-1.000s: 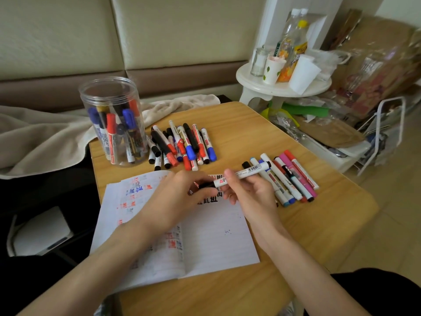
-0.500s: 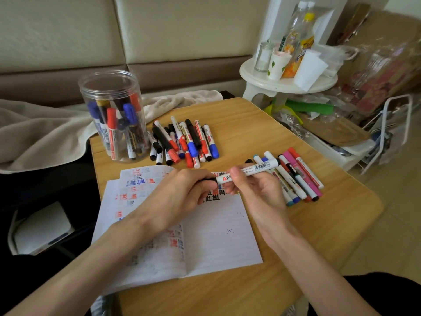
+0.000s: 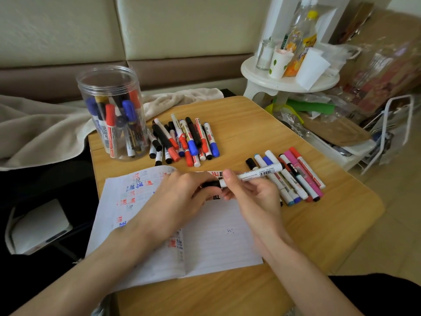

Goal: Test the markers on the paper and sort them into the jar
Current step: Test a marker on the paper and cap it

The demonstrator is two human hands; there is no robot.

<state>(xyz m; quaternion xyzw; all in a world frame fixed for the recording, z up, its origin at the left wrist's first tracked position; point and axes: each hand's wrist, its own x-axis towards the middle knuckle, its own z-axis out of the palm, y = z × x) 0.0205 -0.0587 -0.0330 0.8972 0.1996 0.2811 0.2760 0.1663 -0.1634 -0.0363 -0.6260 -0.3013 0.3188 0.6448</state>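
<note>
Both hands hold one white marker with a black cap above the open notebook. My right hand pinches the white barrel. My left hand grips the black cap end; the cap is mostly hidden by the fingers. The clear plastic jar stands at the table's back left with several markers upright inside. A pile of red, blue and black markers lies beside the jar. A second row of markers lies right of the notebook.
The wooden table ends close on the right and front. A beige blanket lies on the left. A white stool with cups and bottles stands behind the table, with clutter and a white rack to the right.
Both hands have stayed together on the marker, which has tilted slightly. The camera view has shifted a little.
</note>
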